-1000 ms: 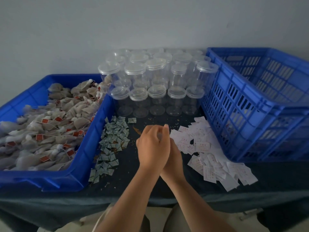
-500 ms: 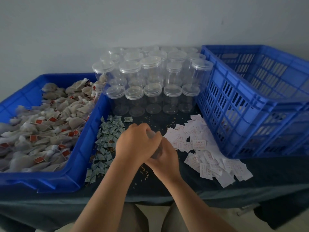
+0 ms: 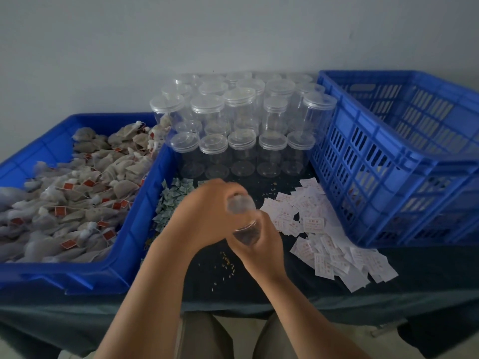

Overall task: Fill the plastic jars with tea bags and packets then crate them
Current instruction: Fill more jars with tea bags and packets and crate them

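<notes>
Head view, the person seated at the work surface. A dark-clothed table (image 3: 259,288) carries everything. At right stands the slatted blue crate (image 3: 388,164); no jar shows in the part of its interior that is visible. At left lies a shallow blue tray (image 3: 145,208), heaped with tea bags (image 3: 77,198) bearing red tags. Between tray and crate, against the wall, stands a cluster of clear plastic jars (image 3: 241,120), stacked in two tiers, lids on; all appear empty. In front of the crate spreads a pile of white packets (image 3: 324,244); a smaller pile of green packets (image 3: 171,203) lies just beside the tray.

At centre, above the table, the left hand (image 3: 204,216) and right hand (image 3: 261,244) share one held jar (image 3: 243,218), tilted with its upper end away from the person. The right hand's fingers curl round its lower body; the left hand's fingers curl over its upper end. Motion blur hides whether the lid is on or off, and nothing can be made out inside. Loose grains (image 3: 228,265) dot the cloth below the hands.

Judged progress: very early. One jar is in hand, probably being opened; filling, closing and crating of all jars remain.
</notes>
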Demonstrator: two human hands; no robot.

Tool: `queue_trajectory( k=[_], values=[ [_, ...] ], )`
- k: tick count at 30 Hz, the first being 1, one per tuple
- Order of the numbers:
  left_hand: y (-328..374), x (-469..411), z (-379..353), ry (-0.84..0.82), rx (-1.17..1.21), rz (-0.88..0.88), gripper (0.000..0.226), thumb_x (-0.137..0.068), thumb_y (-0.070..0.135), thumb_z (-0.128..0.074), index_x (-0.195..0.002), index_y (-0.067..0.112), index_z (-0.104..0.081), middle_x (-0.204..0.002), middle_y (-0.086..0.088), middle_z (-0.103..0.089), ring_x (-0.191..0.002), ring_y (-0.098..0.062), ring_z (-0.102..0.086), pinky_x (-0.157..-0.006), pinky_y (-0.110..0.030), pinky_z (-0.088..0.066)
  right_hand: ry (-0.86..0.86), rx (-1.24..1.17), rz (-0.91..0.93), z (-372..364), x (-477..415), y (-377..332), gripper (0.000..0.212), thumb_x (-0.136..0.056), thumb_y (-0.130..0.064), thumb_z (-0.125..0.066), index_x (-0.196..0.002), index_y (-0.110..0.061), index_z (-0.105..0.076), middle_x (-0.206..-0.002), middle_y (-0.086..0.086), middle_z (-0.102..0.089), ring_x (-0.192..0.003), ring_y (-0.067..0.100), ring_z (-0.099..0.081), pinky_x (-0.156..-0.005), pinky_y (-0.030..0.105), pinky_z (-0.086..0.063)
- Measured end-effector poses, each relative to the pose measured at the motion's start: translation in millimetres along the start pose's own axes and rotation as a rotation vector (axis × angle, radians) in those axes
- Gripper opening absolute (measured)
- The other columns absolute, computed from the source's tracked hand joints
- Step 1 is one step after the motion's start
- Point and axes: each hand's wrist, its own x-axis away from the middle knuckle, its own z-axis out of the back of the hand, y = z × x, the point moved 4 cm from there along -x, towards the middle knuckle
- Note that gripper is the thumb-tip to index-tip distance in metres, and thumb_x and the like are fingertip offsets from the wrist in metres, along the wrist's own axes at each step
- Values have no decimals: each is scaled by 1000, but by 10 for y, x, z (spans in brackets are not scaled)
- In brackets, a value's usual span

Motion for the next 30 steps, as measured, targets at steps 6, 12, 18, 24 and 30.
queue_trajectory(
  k=[6,12,18,24,30],
  values=[
    [-588,-74,3,308,497,373,18,-103,39,-51,-101,39,-69,-71,11,-74,-54,-5,-67,-48,-20,-54,116,-160,-137,89,-52,63,41,-76,-56,-88,-107,-52,-61,-106,-19,-75,-95,6,-74,-79,18,-58],
    [-1145,-95,-782,4,-111,534,22,-98,50,-65,-115,37,-71,-99,12,-65,-87,-9,-64,-82,-36,-59,81,-142,-124,72,-42,85,42,-76,-57,-87,-108,-40,-64,-106,-18,-75,-92,7,-74,-77,21,-60],
    [-1096,-79,-644,243,-186,453,63,-84,61,-77,-138,35,-57,-134,0,-55,-116,-22,-61,-78,-36,-49,44,-104,-114,50,-43,124,42,-78,-54,-88,-109,-41,-64,-106,-21,-74,-93,3,-74,-76,19,-59],
    [-1126,-92,431,437,-113,389,24,-95,60,-58,-92,39,-70,-86,19,-67,-69,-6,-63,-53,-29,-50,26,-81,-92,40,-33,136,41,-78,-53,-89,-108,-47,-62,-105,-22,-74,-89,0,-73,-70,19,-56],
    [-2058,-50,904,50,-249,689,39,-108,34,-48,-145,30,-59,-146,-10,-61,-122,-31,-62,-97,-45,-53,16,-58,-87,22,-37,119,41,-77,-51,-90,-106,-42,-64,-100,-24,-74,-85,0,-73,-69,20,-54]
  ],
)
